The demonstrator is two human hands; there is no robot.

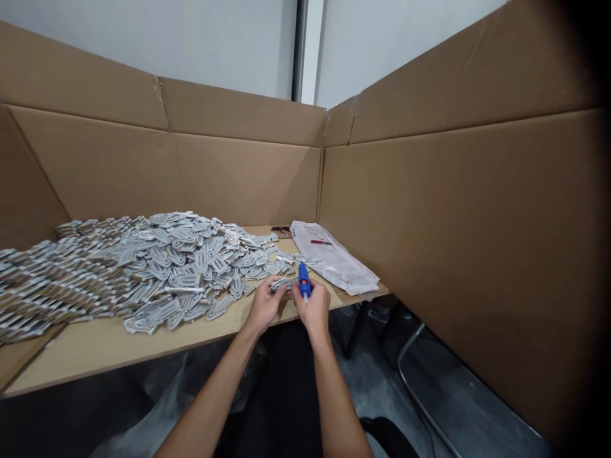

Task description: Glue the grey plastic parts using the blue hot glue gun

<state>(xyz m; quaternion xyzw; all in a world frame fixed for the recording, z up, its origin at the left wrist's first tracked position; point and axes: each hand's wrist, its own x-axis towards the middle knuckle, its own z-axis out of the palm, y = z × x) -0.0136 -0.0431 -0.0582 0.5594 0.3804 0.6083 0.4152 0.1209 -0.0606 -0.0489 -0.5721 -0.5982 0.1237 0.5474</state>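
My left hand [265,306] is closed on a small grey looped piece [282,284] at the front edge of the wooden table. Just to its right, my right hand [313,305] grips a blue tool [304,280] with an orange part in its middle, held upright beside the grey piece. The fingertips of both hands are close together; whether the tool touches the piece I cannot tell. A large heap of similar grey pieces [191,254] lies to the left of my hands.
Stacked rows of pieces [62,280] fill the table's left side. Folded newspaper [334,264] with a red item [321,242] on it lies at the right. Cardboard walls [248,172] enclose the back and right. A metal tube [405,375] curves below the table [109,343].
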